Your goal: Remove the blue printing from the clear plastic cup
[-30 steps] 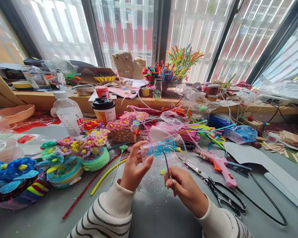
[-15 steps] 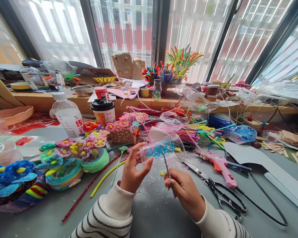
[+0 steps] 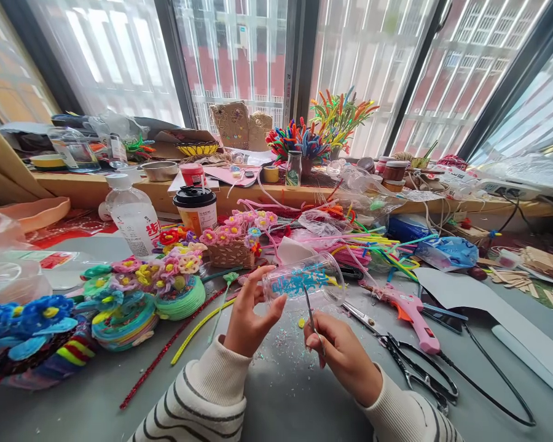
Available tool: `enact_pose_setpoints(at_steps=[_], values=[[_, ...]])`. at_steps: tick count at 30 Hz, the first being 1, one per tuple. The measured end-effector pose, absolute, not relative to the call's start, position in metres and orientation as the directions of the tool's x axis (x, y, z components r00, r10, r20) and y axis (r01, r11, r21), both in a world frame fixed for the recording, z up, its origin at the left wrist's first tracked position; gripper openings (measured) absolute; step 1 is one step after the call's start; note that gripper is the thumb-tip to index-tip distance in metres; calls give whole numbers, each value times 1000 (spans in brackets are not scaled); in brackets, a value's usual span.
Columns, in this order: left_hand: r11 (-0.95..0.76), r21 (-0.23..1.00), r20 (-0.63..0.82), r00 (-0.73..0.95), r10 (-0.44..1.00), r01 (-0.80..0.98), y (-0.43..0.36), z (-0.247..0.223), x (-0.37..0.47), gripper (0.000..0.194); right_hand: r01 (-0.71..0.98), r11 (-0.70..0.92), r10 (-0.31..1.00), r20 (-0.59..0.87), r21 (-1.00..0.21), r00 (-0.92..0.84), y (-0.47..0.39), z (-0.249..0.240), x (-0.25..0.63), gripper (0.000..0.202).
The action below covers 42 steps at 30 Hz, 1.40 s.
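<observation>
A clear plastic cup [image 3: 283, 291] with blue lettering lies on its side in the grip of my left hand [image 3: 249, 316], its wide rim pointing right. My right hand [image 3: 338, 350] is closed around a thin dark metal tool [image 3: 310, 313], whose tip touches or nearly touches the printed side of the cup. Below the cup, small glittery flecks [image 3: 283, 353] and a yellow bit [image 3: 301, 322] are on the grey table [image 3: 299, 411].
Black-handled scissors [image 3: 412, 362] and a pink glue gun [image 3: 415, 313] with its cable lie at right. Fuzzy flower pots [image 3: 124, 319], a water bottle [image 3: 131, 215] and a lidded paper cup [image 3: 196, 212] stand at left. Behind the cup are pipe cleaners [image 3: 354, 245].
The lettering on the cup has shifted slightly, and the cup appears turned a little in my left hand. The surroundings sit slightly further right in view at the left side.
</observation>
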State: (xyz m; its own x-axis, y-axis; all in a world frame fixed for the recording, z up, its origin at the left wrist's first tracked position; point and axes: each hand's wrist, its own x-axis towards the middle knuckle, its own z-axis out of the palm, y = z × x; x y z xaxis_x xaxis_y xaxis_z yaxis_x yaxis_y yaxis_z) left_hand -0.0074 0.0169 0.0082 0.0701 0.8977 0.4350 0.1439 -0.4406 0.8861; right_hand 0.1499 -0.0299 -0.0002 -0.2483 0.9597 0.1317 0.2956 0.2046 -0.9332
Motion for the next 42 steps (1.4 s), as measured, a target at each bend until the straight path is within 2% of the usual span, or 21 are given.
enact_pose_setpoints(at_steps=[12,19,24,33,42], values=[[-434,896,432,41,901,97,14,9,-5,42,376,280,959,243,-884,-143,-33,2,146,51],[-442,885,443,29,896,144,14,9,-5,43,249,168,972,119,-954,-200,-30,0,149,52],[-469,864,468,51,882,181,15,7,-6,41,181,159,958,107,-971,-268,-28,-3,151,52],[-468,871,468,37,883,152,14,9,-4,42,200,176,968,133,-964,-212,-31,2,151,50],[-476,870,461,128,878,129,18,7,-9,44,192,171,972,133,-967,-196,-30,4,150,50]])
